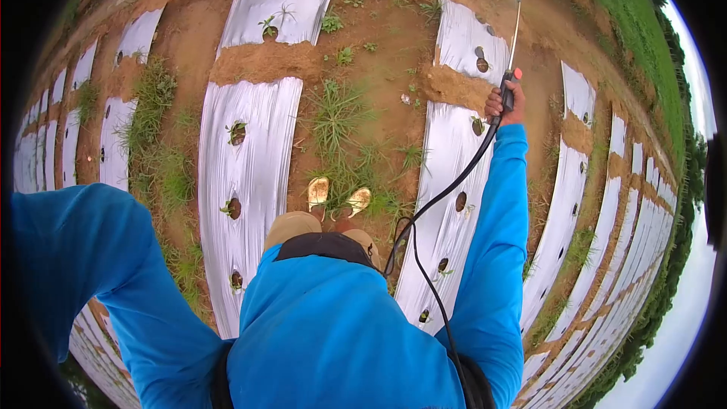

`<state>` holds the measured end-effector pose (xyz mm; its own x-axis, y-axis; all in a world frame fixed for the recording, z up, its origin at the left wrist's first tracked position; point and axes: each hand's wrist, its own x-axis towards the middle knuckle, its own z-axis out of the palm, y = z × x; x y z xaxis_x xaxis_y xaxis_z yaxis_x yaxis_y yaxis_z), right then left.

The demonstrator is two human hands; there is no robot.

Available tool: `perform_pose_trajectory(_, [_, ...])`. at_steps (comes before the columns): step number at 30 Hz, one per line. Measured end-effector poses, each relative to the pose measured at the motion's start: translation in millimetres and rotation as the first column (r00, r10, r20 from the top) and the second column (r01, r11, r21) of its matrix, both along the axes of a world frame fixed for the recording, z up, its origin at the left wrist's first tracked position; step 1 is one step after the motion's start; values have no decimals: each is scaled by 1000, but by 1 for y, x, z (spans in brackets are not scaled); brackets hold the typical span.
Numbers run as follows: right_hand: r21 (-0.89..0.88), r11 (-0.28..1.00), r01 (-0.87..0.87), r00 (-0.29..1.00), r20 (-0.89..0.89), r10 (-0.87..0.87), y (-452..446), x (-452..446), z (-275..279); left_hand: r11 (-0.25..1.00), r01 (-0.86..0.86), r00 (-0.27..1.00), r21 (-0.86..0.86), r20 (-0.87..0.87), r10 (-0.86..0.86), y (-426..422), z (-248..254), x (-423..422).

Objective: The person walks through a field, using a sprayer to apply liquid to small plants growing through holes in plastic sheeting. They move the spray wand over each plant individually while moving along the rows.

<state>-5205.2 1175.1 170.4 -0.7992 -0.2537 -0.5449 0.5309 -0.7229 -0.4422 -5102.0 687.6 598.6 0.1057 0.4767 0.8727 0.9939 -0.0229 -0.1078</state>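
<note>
My right hand [510, 106] is stretched forward with its fingers wrapped round the dark handle of a spray wand [515, 39]. The wand's thin metal tube points away from me, with a small nozzle at its far end. From the handle, a black hose [463, 174] curves back towards my waist. Beneath the wand lies a strip of silvery plastic mulch [454, 148] with planting holes. One planting hole [482, 65] is just left of the handle. My left arm [144, 288] is bent at the elbow, and its hand is out of sight.
Another mulch strip [246, 106] to the left holds small seedlings [269, 27] in its holes. Weeds [337, 117] grow in the soil path ahead of my shoes [318, 191]. A thin black cord [432, 284] hangs beside my right arm. More mulched rows [560, 204] extend to the right.
</note>
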Motion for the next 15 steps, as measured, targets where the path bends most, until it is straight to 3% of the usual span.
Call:
perform_pose_trajectory(2, [1, 999, 52, 999, 4, -52, 34, 26, -5, 1000, 29, 1000, -3, -1, -29, 26, 0, -1])
perform_pose_trajectory(4, [-119, 990, 76, 996, -40, -81, 58, 43, -10, 998, 58, 998, -27, -5, -58, 52, 5, 2])
perform_pose_trajectory(5, [-235, 972, 28, 996, -74, -46, 69, 55, -14, 996, 74, 997, -40, -5, -74, 65, 6, 1])
perform_pose_trajectory(9, [-328, 945, -7, 985, -166, -50, 98, 99, -26, 992, 120, 992, -46, -22, -121, 106, 5, 5])
perform_pose_trajectory(12, [-337, 941, 41, 982, -159, -100, 104, 144, -34, 988, 147, 989, -36, -4, -147, 130, -2, -1])
perform_pose_trajectory(15, [-232, 967, 102, 988, -87, -125, 110, 203, -34, 982, 184, 983, -45, 2, -184, 151, -5, -14])
